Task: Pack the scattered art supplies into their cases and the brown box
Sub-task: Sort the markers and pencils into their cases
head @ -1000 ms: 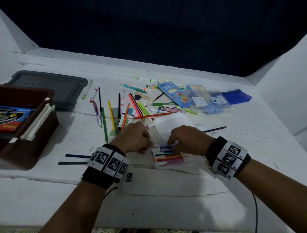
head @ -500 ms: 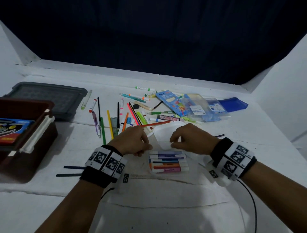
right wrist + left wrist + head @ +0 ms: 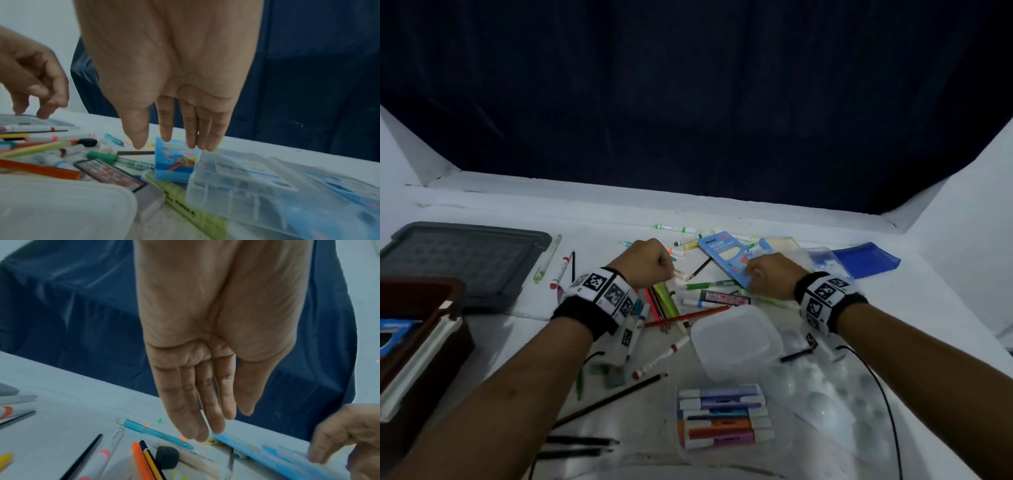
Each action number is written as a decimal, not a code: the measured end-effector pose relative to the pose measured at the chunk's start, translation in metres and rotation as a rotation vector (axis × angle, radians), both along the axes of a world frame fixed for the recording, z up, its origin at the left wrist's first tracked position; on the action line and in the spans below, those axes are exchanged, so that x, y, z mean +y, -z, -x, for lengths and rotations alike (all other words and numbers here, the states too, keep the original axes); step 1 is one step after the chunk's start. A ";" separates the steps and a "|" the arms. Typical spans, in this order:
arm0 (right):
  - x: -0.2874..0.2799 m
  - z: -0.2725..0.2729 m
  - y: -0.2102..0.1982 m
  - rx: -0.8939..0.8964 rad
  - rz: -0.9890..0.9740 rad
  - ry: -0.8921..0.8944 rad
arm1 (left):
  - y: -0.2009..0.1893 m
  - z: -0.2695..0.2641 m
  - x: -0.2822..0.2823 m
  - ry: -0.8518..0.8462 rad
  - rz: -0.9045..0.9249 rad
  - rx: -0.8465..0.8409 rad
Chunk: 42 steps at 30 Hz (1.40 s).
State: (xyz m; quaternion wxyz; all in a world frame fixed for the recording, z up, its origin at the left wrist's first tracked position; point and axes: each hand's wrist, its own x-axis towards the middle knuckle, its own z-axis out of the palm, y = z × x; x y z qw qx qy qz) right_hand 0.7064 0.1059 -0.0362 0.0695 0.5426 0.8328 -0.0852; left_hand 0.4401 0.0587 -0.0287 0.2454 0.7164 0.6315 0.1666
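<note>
Pens, markers and pencils lie scattered across the middle of the white table. My left hand hovers over them, fingers straight and pointing down just above a teal pen, holding nothing. My right hand hangs with straight fingers over a blue pencil box and the edge of a clear plastic case; it is empty too. An open case of pastel markers lies near me, its clear lid beside it. The brown box stands at the left.
A grey tray lies at the back left behind the brown box. A clear paint palette sits at the right front and a blue flap at the back right. Dark pencils lie near the front edge. A dark curtain backs the table.
Both hands have left the pastel marker case and reached forward to the pile of pens and the blue box. The marker case stays where it was, uncovered.
</note>
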 end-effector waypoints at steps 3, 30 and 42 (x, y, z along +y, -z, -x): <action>0.028 0.018 0.012 -0.076 0.032 0.023 | 0.002 -0.002 0.033 -0.005 0.034 0.032; 0.049 -0.026 -0.015 0.314 -0.009 -0.062 | 0.041 -0.048 0.166 0.100 -0.010 0.524; 0.172 0.027 0.033 -0.230 0.032 -0.030 | 0.019 0.003 0.129 0.002 0.038 0.063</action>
